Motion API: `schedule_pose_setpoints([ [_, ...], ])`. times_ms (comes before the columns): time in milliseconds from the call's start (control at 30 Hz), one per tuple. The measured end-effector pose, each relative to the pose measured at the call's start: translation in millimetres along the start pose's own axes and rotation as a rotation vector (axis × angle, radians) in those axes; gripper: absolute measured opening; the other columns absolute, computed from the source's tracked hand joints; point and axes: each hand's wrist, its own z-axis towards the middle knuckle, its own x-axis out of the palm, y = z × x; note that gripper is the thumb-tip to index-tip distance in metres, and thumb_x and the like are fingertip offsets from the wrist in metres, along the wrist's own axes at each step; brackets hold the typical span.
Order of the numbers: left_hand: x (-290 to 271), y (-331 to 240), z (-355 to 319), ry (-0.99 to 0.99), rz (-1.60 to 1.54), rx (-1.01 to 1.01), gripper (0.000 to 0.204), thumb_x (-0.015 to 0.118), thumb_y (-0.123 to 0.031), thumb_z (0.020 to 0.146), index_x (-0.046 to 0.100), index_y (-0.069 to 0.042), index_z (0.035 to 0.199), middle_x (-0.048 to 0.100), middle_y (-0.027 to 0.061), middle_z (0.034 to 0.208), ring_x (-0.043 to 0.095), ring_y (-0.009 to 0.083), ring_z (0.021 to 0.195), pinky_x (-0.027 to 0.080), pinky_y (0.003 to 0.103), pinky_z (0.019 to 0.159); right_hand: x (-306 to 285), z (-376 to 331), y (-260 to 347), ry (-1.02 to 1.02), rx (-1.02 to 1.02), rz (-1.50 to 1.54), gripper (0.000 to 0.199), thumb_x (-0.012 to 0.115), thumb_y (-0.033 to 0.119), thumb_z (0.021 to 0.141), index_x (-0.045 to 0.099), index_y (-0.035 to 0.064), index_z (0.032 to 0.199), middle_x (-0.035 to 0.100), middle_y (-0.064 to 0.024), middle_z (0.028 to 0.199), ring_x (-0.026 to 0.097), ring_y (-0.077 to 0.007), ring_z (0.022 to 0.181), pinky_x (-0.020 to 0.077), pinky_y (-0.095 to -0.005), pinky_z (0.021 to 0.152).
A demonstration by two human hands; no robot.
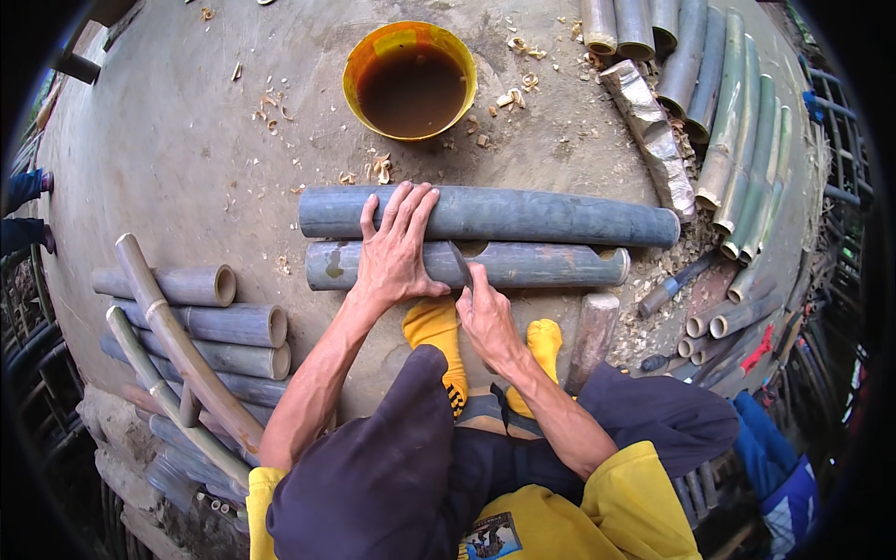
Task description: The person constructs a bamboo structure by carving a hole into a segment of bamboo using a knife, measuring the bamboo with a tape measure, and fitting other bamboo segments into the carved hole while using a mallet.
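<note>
Two grey-green bamboo tubes lie side by side across the ground ahead of me. My left hand is spread over both, its fingers stretched onto the far bamboo tube and its palm and thumb over the near bamboo tube. Along its upper side, the near tube has a cut opening right of the blade and another at its right end. My right hand is closed round a knife, whose dark blade rests against the near tube; its handle is mostly hidden in my fingers.
Beyond the tubes stands a yellow bucket of brown liquid. Bamboo tubes are stacked at left, with more bamboo poles at far right beside a rough block. A short wooden block lies by my right yellow-socked foot.
</note>
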Motion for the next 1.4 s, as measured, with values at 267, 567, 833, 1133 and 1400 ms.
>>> schedule_pose_setpoints([
  [267,1,3,-3,-0.009,-0.012,0.001,0.123,0.083,-0.045,0.03,0.032,-0.01,0.137,0.036,0.0062,0.14,0.027,0.0247,0.135,0.011,0.048,0.109,-2,3,4,0.02,-0.002,-0.03,0.033,0.05,0.001,0.082,0.038,0.0008,0.113,0.058,-0.0294,0.075,0.057,-0.0479,0.073,0.0439,-0.0544,0.06],
  [567,7,-3,-5,-0.016,0.002,0.042,0.123,0.085,-0.041,0.033,0.03,-0.009,0.138,0.036,0.0078,0.139,0.027,0.0255,0.134,0.012,0.052,0.109,-89,52,111,-0.376,-0.522,0.181,0.029,0.048,0.008,0.091,0.04,-0.0066,0.114,0.052,-0.0044,0.059,0.049,-0.0087,0.048,0.0401,-0.0277,0.043],
  [833,14,-69,30,0.228,0.265,0.048,0.135,0.087,-0.044,0.034,0.017,-0.013,0.145,0.022,0.0156,0.147,0.017,0.0337,0.138,0.007,0.074,0.099,-295,26,69,-0.187,-0.377,-0.42,0.031,0.046,0.01,0.091,0.044,-0.0006,0.12,0.057,-0.0127,0.062,0.056,-0.0139,0.049,0.0461,-0.0295,0.046],
  [1133,60,-127,62,0.246,0.278,0.169,0.134,0.087,-0.041,0.033,0.017,-0.016,0.145,0.024,0.0159,0.144,0.019,0.0348,0.136,0.011,0.068,0.101,-217,-60,-132,-0.124,0.039,-0.066,0.037,0.044,0.003,0.088,0.039,0.0017,0.125,0.055,-0.0157,0.053,0.057,-0.0259,0.043,0.0469,-0.037,0.036],
  [1400,61,-125,64,0.259,0.274,0.117,0.133,0.086,-0.039,0.03,0.021,-0.016,0.144,0.022,0.0135,0.146,0.017,0.0323,0.137,0.007,0.064,0.104,-191,-50,-154,-0.22,0.0,0.005,0.044,0.049,0.003,0.084,0.037,0.0054,0.126,0.056,-0.0266,0.065,0.059,-0.0452,0.064,0.044,-0.0516,0.054],
])
